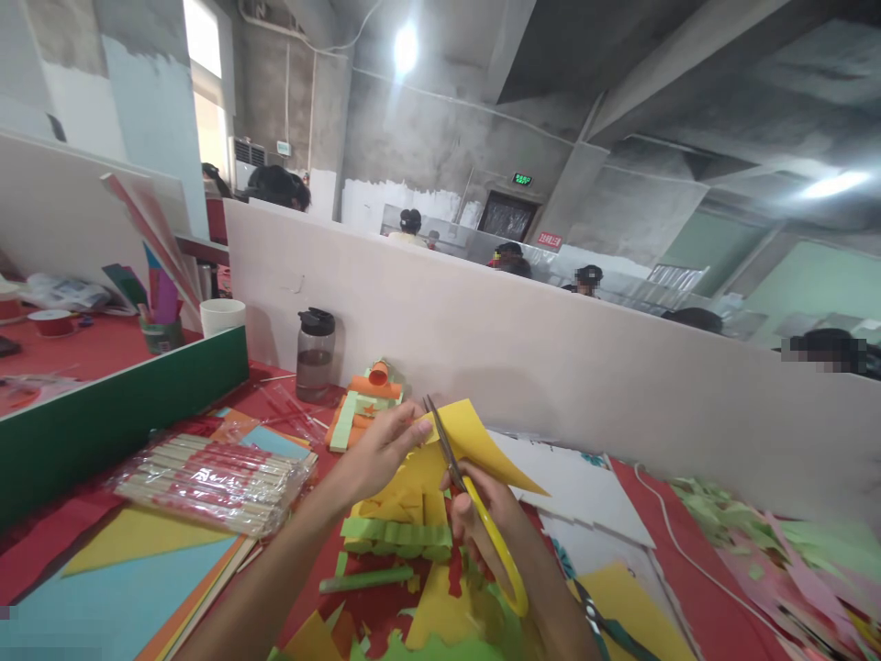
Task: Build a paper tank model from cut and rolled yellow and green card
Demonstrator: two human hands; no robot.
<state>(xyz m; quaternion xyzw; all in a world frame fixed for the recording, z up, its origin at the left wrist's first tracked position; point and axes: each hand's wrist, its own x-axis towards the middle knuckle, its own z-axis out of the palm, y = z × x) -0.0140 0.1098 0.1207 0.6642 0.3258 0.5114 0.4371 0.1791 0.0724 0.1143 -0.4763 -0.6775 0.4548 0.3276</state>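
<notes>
My right hand (482, 505) grips a pair of scissors (506, 560) with yellow handles, its dark blades pointing up and away. Between the blades lies a sheet of yellow paper (485, 441). My left hand (392, 445) pinches the left edge of that sheet beside the blade tips. Under my hands sits a paper piece with a rolled green strip (399, 537) and yellow parts. Just beyond my left hand stands an orange and green paper model (364, 408) with an orange star. Yellow and green paper scraps (440, 643) lie close to me.
A bottle (316, 358) stands by the white partition (482, 321). Packaged sticks (206, 477) and coloured paper (130, 588) lie left. Dark-handled scissors (612, 629) rest on yellow paper at right, near white sheets (585, 496), a cable (695, 551) and green and pink scraps (763, 551).
</notes>
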